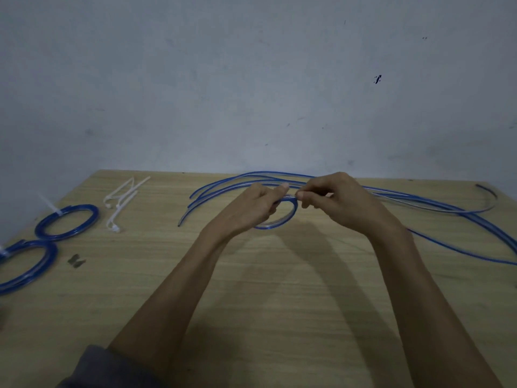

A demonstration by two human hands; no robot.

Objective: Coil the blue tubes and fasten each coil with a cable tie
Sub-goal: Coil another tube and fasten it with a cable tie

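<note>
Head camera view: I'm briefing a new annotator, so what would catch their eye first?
Mid-table, the left hand and right hand are bending a blue tube into a loop. Two tied coils lie at the left edge, with loose white cable ties beside them.

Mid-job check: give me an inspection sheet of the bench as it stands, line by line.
Surface: wooden table, pale grain, dim light.
Job's things: two tied coils at far left, rear coil and front coil, each with a white tie; a new loop forming between the hands; loose blue tubes fanned along the back edge; spare cable ties left of centre.
Clutter: small dark scrap near the front coil; what it is cannot be told.
Grippers: left hand grips the loop; right hand pinches the tube.
Cables: nothing seen besides the tubes.
Surroundings: grey scuffed wall behind the table.
</note>
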